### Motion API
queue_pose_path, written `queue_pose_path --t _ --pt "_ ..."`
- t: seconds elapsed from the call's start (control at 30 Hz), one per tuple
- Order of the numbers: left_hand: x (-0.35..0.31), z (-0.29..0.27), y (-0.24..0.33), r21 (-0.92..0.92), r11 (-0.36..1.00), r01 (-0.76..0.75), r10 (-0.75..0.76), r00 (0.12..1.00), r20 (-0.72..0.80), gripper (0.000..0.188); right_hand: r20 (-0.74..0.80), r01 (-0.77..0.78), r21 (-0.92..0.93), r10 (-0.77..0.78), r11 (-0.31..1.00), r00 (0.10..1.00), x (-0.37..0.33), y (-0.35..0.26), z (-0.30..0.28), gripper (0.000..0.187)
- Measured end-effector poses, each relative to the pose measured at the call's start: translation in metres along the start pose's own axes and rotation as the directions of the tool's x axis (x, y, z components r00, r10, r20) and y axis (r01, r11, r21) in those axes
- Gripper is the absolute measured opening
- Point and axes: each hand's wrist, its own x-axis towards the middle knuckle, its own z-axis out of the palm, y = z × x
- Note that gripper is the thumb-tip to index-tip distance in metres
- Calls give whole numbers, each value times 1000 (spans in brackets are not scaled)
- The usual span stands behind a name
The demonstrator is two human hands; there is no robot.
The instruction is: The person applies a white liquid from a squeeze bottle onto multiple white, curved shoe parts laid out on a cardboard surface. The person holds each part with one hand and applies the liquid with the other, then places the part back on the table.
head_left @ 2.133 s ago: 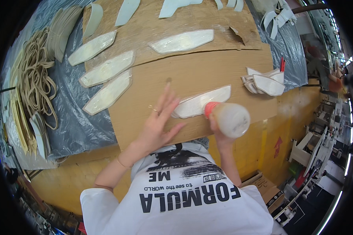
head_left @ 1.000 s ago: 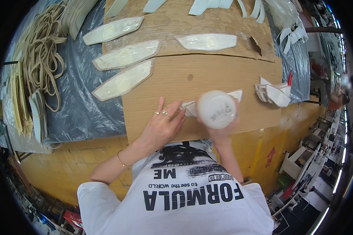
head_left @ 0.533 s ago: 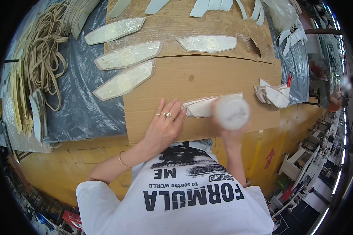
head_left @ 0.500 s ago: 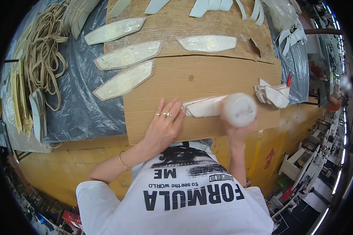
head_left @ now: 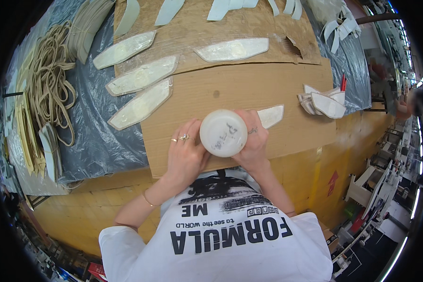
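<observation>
Bottle [head_left: 216,133] with handwriting [head_left: 230,129] fills right hand [head_left: 255,143]; left hand [head_left: 184,152], hold unclear; shirt [head_left: 211,265] black-lettered.

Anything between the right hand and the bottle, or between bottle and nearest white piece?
Nothing visible separates the right hand from the bottle it holds. Only the right end of the nearest white piece shows; the bottle blocks the view, so that gap cannot be judged.

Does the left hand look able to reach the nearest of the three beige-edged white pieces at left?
Probably yes: the white piece lies close; only bare cardboard shows between it and the left hand. The bottle, in the right hand, is on the other side.
</observation>
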Motion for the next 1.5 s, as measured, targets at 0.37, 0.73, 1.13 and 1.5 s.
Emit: queue_pose_path --t 0.37,0.73,1.13,1.5 --pt "28 -11 -4 -132 984 121 -122 993 4 34 -617 -245 343 414 907 669 11 54 -104 45" --pt "67 -5 15 62 994 -90 71 961 269 69 -413 -348 562 619 751 668 -16 49 -94 46" --pt "70 -1 11 -19 998 -57 60 952 301 40 1 -121 67 121 990 993 -22 37 -58 59" --pt "85 -4 6 -271 961 -55 113 973 202 13 -224 -113 942 845 315 485 -16 72 -134 53"
